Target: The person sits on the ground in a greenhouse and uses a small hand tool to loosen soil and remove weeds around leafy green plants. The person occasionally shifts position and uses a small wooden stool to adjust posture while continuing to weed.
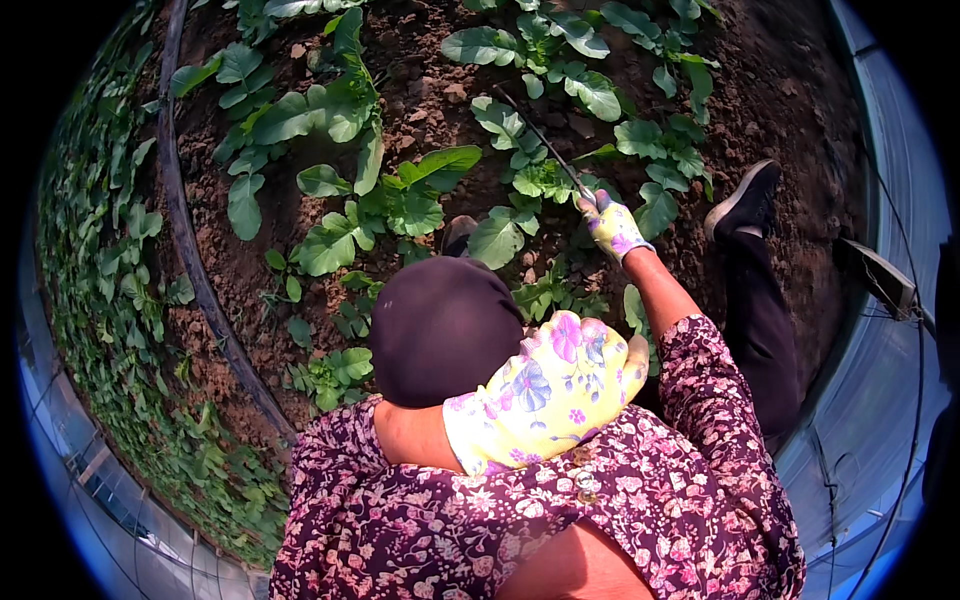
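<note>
In a yellow glove printed with flowers, my right hand [613, 226] grips a thin dark metal rod tool [541, 136]. The rod slants up and left from my fist, its far end over the soil beside lobed green leaves [501, 120]. My left hand [547, 390], in a matching glove, lies across my body beside my bent knee in dark trousers [444, 330]. Its fingers curl away from the camera, and what is under them is hidden. A broad-leaved plant [499, 238] grows just beyond the knee, near my right wrist.
Leafy plants [337, 105] stand in loose brown soil [420, 90]. A dark hose or pipe [184, 217] curves along the left, with dense greenery [105, 300] beyond it. My shoe [746, 196] rests at the right, near plastic sheeting [900, 247] and a board-like object [874, 277].
</note>
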{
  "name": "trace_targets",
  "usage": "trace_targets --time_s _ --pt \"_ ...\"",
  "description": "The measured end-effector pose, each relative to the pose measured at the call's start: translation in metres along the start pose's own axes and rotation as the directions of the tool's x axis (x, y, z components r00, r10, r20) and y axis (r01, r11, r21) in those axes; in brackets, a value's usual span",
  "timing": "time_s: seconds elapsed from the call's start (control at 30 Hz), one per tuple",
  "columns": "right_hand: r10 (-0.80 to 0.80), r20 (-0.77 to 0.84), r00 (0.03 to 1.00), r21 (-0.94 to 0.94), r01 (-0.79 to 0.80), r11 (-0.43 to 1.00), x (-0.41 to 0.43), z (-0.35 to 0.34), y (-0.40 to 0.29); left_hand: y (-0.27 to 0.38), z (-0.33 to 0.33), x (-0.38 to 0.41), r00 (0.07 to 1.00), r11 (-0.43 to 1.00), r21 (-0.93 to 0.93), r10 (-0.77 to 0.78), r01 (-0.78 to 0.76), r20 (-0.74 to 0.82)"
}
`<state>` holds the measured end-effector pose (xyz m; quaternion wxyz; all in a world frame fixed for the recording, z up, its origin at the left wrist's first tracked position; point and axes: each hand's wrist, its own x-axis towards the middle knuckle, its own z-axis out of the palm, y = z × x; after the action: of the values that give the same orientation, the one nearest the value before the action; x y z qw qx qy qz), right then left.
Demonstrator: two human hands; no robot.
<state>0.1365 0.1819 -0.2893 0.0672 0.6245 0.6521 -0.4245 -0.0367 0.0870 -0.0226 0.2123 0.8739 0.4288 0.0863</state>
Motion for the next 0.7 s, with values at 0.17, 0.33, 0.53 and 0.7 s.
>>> trace_targets --time_s 0.17,0.33,0.53,0.7 --pt "0.069 -0.156 0.985 0.158 -0.044 0.986 -0.045 0.025 0.068 -0.004 0.008 0.004 0.997 0.997 -0.025 0.071 -0.072 -0.036" --pt "0.194 -0.079 0.978 0.293 -0.163 0.942 -0.066 0.017 0.049 -0.004 -0.009 0.011 0.995 0.995 0.003 0.099 -0.099 0.031" --pt "0.300 -0.184 0.936 0.326 -0.230 0.917 -0.089 0.032 0.047 -0.006 -0.012 0.011 0.995 0.995 0.031 0.091 -0.092 0.035" --pt "0.426 -0.318 0.847 0.399 -0.288 0.870 -0.062 0.031 0.034 0.000 -0.003 0.015 0.997 0.996 0.033 0.077 -0.077 0.018"
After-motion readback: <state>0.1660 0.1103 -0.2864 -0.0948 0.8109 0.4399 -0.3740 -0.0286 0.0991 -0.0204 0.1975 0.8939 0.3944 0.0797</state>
